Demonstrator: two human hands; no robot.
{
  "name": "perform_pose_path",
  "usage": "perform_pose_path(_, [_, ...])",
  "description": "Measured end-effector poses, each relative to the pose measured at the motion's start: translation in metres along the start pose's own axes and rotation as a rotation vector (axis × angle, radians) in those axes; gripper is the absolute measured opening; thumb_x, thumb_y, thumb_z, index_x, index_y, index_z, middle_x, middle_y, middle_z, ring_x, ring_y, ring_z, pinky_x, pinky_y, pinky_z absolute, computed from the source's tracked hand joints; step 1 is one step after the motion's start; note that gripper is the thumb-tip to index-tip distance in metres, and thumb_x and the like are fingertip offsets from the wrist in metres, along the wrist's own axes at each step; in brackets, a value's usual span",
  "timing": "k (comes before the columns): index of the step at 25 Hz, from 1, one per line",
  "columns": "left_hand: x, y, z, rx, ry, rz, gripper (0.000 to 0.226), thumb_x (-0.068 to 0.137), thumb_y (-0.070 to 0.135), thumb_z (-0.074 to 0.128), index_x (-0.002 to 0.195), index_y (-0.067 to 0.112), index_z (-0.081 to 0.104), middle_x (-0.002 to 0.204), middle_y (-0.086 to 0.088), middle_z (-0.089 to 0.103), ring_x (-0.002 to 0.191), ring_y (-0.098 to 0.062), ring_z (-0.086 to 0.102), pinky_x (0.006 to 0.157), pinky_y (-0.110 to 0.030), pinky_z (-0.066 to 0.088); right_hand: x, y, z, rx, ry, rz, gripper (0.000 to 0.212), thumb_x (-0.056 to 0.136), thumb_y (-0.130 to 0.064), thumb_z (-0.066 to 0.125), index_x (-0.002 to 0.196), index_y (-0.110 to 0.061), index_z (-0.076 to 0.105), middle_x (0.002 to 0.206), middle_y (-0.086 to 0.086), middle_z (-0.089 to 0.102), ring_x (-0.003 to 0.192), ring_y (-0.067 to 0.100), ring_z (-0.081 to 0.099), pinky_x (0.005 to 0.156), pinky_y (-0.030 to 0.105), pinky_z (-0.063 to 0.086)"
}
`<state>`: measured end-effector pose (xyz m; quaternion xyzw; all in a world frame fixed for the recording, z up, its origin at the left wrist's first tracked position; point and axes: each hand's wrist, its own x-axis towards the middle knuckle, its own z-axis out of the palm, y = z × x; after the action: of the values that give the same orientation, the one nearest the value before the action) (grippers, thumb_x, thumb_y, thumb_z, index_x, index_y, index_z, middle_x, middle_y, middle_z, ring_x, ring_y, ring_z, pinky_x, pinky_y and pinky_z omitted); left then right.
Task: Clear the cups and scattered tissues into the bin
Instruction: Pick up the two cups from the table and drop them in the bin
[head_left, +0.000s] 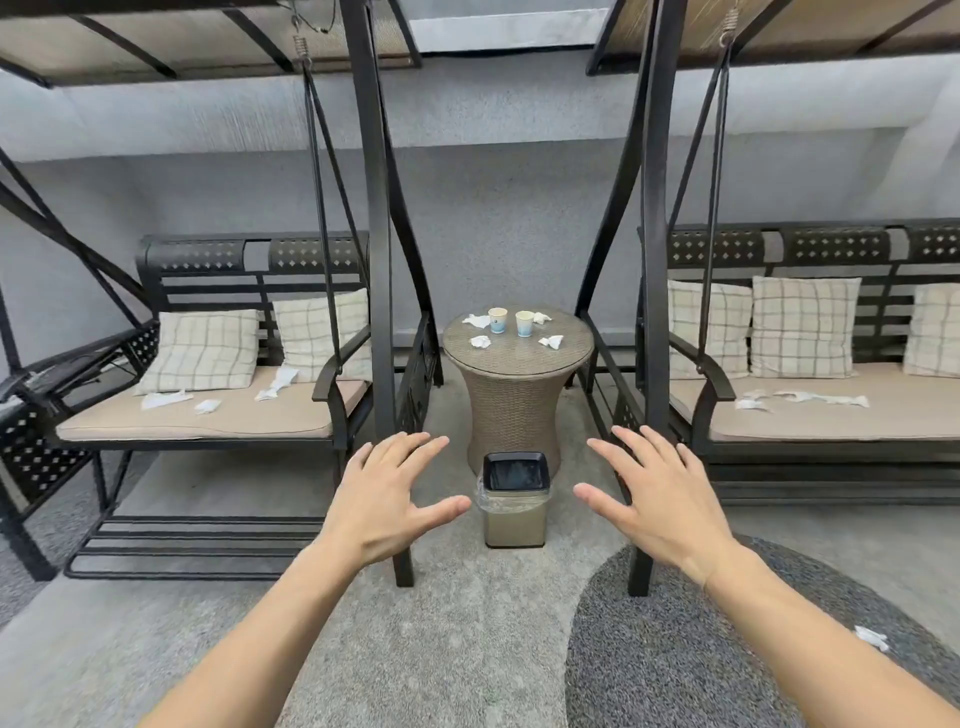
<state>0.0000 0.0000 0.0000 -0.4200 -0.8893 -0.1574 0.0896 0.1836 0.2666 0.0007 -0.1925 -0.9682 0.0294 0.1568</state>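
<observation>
Two paper cups, a left cup and a right cup, stand upright on a round wicker table. Crumpled tissues lie around them. More tissues lie on the left swing seat, on the right swing seat and on the dark rug. A lined bin with a black rim stands on the floor in front of the table. My left hand and my right hand are held out empty on either side of the bin, fingers spread.
Two black metal swing benches with beige cushions and checked pillows flank the table. Their frame posts stand close to the bin on both sides. A grey wall closes the back. Light carpet and the dark rug cover the floor.
</observation>
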Motion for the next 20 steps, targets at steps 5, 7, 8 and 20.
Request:
perform_pose_path(5, [0.095, 0.008, 0.019, 0.002, 0.020, -0.053, 0.087, 0.072, 0.092, 0.025, 0.144, 0.044, 0.032, 0.150, 0.016, 0.035, 0.141, -0.009, 0.023, 0.117, -0.045, 0.016, 0.089, 0.067, 0.006, -0.014, -0.020, 0.024, 0.078, 0.077, -0.087, 0.013, 0.142, -0.046, 0.029, 0.154, -0.009, 0.028, 0.144, 0.017, 0.015, 0.115, 0.048, 0.018])
perform_pose_path(7, [0.125, 0.006, 0.027, 0.010, 0.026, -0.066, 0.086, 0.072, 0.092, 0.025, 0.143, 0.044, 0.033, 0.150, 0.016, 0.035, 0.141, -0.008, 0.022, 0.117, -0.045, 0.016, 0.119, 0.082, 0.012, -0.001, -0.021, 0.015, 0.078, 0.078, -0.086, 0.014, 0.142, -0.045, 0.029, 0.156, -0.008, 0.025, 0.144, 0.018, 0.014, 0.115, 0.048, 0.017])
perform_pose_path(8, [0.141, 0.003, 0.032, 0.001, 0.033, -0.067, 0.086, 0.072, 0.092, 0.025, 0.143, 0.044, 0.033, 0.150, 0.016, 0.035, 0.141, -0.008, 0.023, 0.117, -0.044, 0.016, 0.134, 0.088, 0.016, 0.020, -0.028, 0.021, 0.077, 0.078, -0.086, 0.015, 0.142, -0.045, 0.029, 0.156, -0.008, 0.024, 0.144, 0.018, 0.014, 0.115, 0.048, 0.017])
perform_pose_path(20, [0.348, -0.094, 0.103, -0.049, 0.058, -0.058, 0.084, 0.074, 0.090, 0.027, 0.142, 0.041, 0.037, 0.147, 0.014, 0.040, 0.139, -0.009, 0.028, 0.117, -0.043, 0.018, 0.356, 0.113, 0.094, 0.019, -0.052, 0.035, 0.074, 0.080, -0.082, 0.021, 0.143, -0.044, 0.027, 0.155, -0.006, 0.025, 0.143, 0.020, 0.018, 0.113, 0.049, 0.022])
